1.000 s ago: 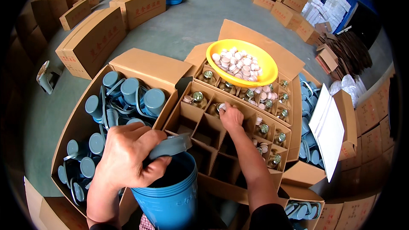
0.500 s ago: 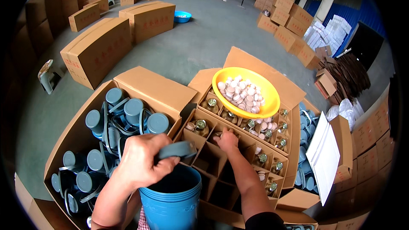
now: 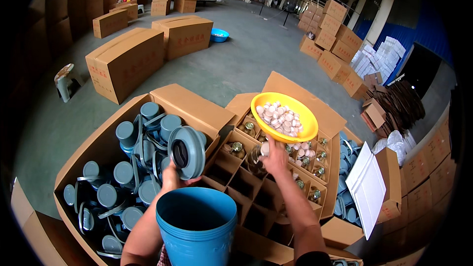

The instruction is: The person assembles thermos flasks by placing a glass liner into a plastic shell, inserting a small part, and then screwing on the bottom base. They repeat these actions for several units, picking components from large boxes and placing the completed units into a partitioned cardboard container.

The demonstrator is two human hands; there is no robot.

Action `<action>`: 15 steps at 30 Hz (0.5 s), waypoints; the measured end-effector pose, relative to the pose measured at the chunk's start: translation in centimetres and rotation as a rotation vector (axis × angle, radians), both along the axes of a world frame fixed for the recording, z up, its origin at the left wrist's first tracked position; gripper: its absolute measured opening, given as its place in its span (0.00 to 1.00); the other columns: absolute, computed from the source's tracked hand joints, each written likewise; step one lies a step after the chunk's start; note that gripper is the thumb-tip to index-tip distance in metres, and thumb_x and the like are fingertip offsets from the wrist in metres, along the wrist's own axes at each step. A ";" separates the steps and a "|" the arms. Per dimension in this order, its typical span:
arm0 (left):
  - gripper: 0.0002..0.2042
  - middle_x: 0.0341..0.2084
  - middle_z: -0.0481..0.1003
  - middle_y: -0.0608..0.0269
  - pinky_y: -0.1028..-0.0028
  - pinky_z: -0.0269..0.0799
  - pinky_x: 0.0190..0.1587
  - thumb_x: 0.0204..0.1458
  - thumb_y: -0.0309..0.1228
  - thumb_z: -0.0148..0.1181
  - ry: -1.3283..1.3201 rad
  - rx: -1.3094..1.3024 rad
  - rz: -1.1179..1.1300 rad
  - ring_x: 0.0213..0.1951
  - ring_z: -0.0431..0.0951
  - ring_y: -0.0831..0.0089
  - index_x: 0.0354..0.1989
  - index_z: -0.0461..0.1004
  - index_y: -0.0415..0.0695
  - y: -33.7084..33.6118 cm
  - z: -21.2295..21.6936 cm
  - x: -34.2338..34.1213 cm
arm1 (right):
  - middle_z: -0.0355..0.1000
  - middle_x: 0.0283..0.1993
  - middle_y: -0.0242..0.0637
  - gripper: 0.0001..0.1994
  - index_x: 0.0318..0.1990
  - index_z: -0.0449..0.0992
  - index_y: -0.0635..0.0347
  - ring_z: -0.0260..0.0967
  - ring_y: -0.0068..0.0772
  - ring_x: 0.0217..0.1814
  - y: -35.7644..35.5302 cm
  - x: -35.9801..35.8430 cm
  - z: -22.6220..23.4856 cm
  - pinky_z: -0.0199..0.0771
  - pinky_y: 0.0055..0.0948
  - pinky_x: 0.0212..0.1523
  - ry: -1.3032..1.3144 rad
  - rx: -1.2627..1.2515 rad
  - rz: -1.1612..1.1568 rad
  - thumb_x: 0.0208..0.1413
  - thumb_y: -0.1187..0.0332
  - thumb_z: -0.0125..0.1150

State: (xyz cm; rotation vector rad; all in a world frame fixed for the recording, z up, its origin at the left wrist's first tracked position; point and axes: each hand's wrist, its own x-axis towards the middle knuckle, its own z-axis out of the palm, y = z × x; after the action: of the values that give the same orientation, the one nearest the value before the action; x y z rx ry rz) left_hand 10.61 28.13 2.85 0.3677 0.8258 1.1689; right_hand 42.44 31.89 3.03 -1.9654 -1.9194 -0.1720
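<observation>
My left hand (image 3: 173,176) grips a grey-blue lid (image 3: 196,149) by its lower edge, tilted so that a black oval piece on its face shows. Just below it, an open blue plastic canister (image 3: 197,239) stands upright in front of me; I see nothing inside its dark interior. My right hand (image 3: 277,158) is closed around a clear glass bottle (image 3: 255,158), raised partly out of a divided carton (image 3: 227,170). A pale round disc (image 3: 265,149) shows beside the fingers. Other glass bottles (image 3: 237,149) with shiny tops sit in the compartments.
A yellow bowl (image 3: 312,120) of pale discs rests on the divided carton's far part. At left, a carton (image 3: 143,99) holds several lidded blue canisters (image 3: 127,134). A white board (image 3: 365,187) leans at right. Closed cartons (image 3: 125,61) and a stool (image 3: 68,80) stand beyond.
My left hand has turned the lid upright, so its face shows. My right hand has come up from a compartment with a glass bottle. The whole view has shifted slightly.
</observation>
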 end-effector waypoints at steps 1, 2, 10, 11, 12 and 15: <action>0.26 0.50 0.70 0.40 0.53 0.73 0.52 0.62 0.48 0.39 -0.033 0.155 -0.113 0.53 0.72 0.51 0.54 0.66 0.35 -0.6 -2.1 -0.2 | 0.70 0.50 0.47 0.44 0.63 0.59 0.51 0.65 0.50 0.55 -0.3 -1.2 2.9 0.67 0.42 0.53 0.005 0.123 0.114 0.33 0.68 0.74; 0.27 0.51 0.69 0.37 0.53 0.72 0.53 0.62 0.48 0.40 -0.195 0.146 -0.074 0.53 0.72 0.49 0.54 0.66 0.34 -0.4 -4.1 0.6 | 0.71 0.46 0.46 0.43 0.63 0.60 0.51 0.66 0.49 0.49 -1.5 -3.7 7.0 0.68 0.41 0.48 0.010 0.141 0.157 0.33 0.69 0.73; 0.29 0.48 0.72 0.52 0.59 0.72 0.51 0.55 0.52 0.52 -0.289 0.381 0.004 0.46 0.74 0.58 0.57 0.66 0.42 -3.1 7.6 4.1 | 0.70 0.40 0.36 0.29 0.54 0.73 0.50 0.69 0.38 0.41 -11.3 -13.9 20.1 0.73 0.31 0.40 0.059 0.546 1.025 0.38 0.74 0.67; 0.28 0.47 0.73 0.52 0.59 0.71 0.51 0.56 0.52 0.52 -0.331 0.392 -0.022 0.46 0.74 0.59 0.56 0.67 0.41 -3.0 9.8 3.3 | 0.71 0.41 0.36 0.26 0.52 0.75 0.52 0.69 0.39 0.42 -12.1 -14.2 20.8 0.74 0.32 0.42 -0.034 0.384 1.135 0.38 0.74 0.66; 0.28 0.46 0.74 0.53 0.60 0.71 0.52 0.56 0.52 0.52 -0.469 0.383 -0.099 0.47 0.74 0.60 0.54 0.68 0.40 -3.2 10.8 2.2 | 0.72 0.43 0.37 0.25 0.51 0.75 0.53 0.70 0.39 0.44 -12.0 -14.1 21.2 0.73 0.33 0.44 0.132 0.264 1.250 0.38 0.74 0.66; 0.27 0.48 0.74 0.54 0.63 0.68 0.55 0.57 0.50 0.51 -0.644 0.410 -0.166 0.49 0.73 0.61 0.55 0.68 0.38 -2.0 9.9 -1.2 | 0.72 0.53 0.43 0.26 0.50 0.74 0.61 0.68 0.40 0.56 -11.7 -13.1 20.9 0.66 0.36 0.56 0.747 0.221 1.190 0.38 0.69 0.69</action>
State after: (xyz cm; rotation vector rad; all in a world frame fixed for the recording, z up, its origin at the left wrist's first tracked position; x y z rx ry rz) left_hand 9.42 26.15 12.74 0.3545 -0.0081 1.1970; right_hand 29.39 20.20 23.95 -0.3860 -2.0163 0.5592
